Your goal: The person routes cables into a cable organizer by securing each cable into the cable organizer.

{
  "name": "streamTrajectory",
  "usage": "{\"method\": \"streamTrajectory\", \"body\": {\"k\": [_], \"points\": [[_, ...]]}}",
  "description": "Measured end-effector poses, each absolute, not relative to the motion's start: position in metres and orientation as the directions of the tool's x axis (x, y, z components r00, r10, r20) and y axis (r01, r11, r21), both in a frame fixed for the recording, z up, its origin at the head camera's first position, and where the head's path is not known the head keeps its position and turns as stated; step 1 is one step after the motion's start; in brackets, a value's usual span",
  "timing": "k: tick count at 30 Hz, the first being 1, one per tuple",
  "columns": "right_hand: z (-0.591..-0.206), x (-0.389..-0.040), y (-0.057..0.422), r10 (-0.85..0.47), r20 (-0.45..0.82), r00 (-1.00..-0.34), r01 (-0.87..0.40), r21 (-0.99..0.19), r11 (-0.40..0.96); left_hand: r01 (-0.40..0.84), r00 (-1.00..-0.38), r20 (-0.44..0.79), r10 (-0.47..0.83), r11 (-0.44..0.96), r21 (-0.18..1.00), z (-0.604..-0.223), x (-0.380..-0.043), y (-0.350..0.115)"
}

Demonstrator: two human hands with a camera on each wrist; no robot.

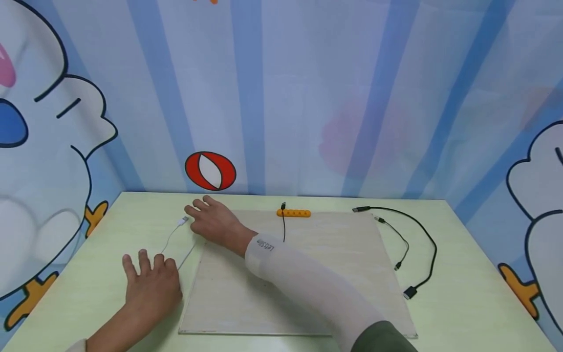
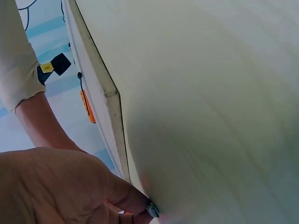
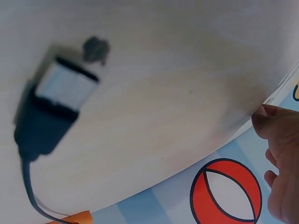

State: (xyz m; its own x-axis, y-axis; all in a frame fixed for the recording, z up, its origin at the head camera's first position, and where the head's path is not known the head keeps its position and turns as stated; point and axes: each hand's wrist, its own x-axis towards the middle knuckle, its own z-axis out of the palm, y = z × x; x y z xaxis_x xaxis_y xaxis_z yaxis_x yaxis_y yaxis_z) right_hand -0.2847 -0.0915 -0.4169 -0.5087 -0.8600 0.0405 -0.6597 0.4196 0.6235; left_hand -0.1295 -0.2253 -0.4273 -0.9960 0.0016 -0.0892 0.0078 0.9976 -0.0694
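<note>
White cable (image 1: pixel 169 238) lies left of the board (image 1: pixel 237 303), its visible length running from the plug (image 1: pixel 183 221) – just beside the right hand (image 1: pixel 216 223) – toward the left hand (image 1: pixel 154 291), outer fingers spread – whether either hand pinches it, I cannot tell

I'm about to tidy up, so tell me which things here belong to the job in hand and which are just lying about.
Likely in the job:
white cable, beside the left hand and right hand
perhaps the orange strip, with a black cord at its left end

Seemingly just lying about:
short black cable, at right
long black cable, beside it
</note>
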Motion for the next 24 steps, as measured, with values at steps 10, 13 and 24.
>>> {"method": "streamTrajectory", "body": {"k": [10,13,24], "points": [[-0.418,-0.285,-0.093,-0.847,0.013,-0.532,-0.657,0.625,0.422,0.012,-0.998,-0.060,0.011,1.000,-0.010,-0.421,-0.128,-0.215],[-0.417,-0.285,-0.094,-0.844,0.002,-0.537,-0.664,0.616,0.424,0.006,-0.999,-0.047,0.006,1.000,-0.002,-0.418,-0.127,-0.211],[-0.420,-0.285,-0.099,-0.886,0.031,-0.463,-0.669,0.644,0.372,-0.001,-1.000,0.009,-0.001,1.000,-0.003,-0.415,-0.123,-0.211]]}}
